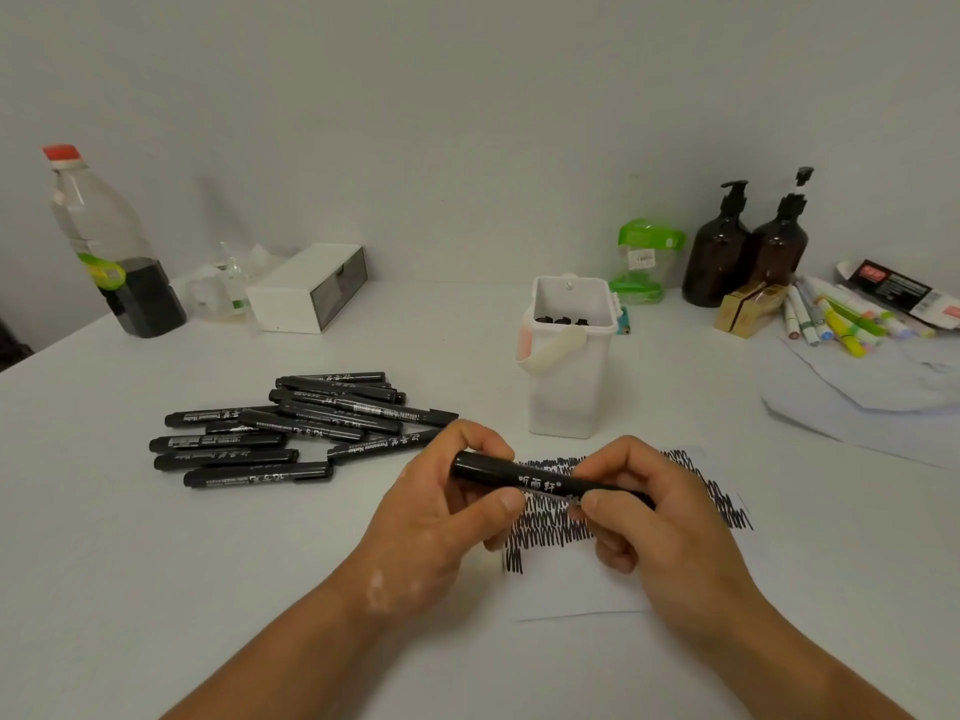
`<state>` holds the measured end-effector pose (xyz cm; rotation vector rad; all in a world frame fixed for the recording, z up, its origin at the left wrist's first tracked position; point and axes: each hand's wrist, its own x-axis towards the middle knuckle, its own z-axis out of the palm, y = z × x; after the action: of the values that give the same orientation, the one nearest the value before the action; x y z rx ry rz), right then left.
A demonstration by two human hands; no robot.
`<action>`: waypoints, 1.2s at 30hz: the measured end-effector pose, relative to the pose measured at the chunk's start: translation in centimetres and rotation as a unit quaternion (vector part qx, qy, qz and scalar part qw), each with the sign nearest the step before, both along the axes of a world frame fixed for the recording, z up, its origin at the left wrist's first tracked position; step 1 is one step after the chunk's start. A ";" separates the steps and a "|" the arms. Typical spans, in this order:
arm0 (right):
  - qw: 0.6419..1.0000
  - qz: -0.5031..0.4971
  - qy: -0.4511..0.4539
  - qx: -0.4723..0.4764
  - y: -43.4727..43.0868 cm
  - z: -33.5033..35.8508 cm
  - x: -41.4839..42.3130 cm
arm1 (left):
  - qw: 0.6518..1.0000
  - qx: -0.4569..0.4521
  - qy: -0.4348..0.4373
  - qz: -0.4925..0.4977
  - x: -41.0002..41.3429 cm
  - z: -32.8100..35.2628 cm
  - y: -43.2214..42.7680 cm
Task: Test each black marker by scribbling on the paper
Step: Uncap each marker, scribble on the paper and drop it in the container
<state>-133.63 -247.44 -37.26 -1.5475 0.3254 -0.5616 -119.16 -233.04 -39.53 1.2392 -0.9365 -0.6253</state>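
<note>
Just above the paper (571, 589), low in the middle of the view, one black marker (540, 480) is held level between both hands, its white printed characters turned upward. Its left end is gripped by the curled fingers and thumb of the left hand (441, 517). Its right end is pinched between the thumb and fingers of the right hand (654, 517). That end is covered by the fingers, so it cannot be told whether the cap is seated or parted.

The upper part of the paper is filled with bands of black scribble (717, 491), while its lower part is bare. The sheet lies flat on the white table (208, 589).

Taken from the held marker, a loose pile of black markers (291, 433) is seen at ten o'clock, some crossed over others. At twelve o'clock a white tub (569, 376) stands upright, with dark marker ends showing inside and a cream handle hanging at its front.

Farther out, against the wall, a red-capped bottle (111, 252) holding dark liquid is placed at ten o'clock and a white box (306, 288) at eleven. At one o'clock a green-lidded jar (644, 262) is set beside two brown pump bottles (717, 262). At two o'clock coloured pens (841, 319) are heaped near loose sheets (857, 397).
</note>
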 end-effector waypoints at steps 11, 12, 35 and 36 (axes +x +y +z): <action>0.985 0.057 0.035 -0.157 0.9 -0.8 0.1 | 0.999 0.003 0.029 -0.015 -0.3 -0.2 -0.3; 0.981 0.046 0.037 -0.185 0.9 -0.7 0.1 | 1.000 0.011 0.017 -0.013 -0.3 -0.2 -0.2; 0.969 -0.196 -0.134 -0.067 -7.3 5.0 -3.5 | 0.983 0.097 -0.130 0.080 2.2 0.6 1.7; 0.962 -0.212 -0.145 -0.089 -7.6 6.6 -3.5 | 0.983 0.096 -0.131 0.090 2.2 0.6 1.7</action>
<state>-137.12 -255.05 -30.70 -1.5465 0.3921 -1.1687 -116.95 -231.35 -38.97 1.5884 -0.9817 -0.4217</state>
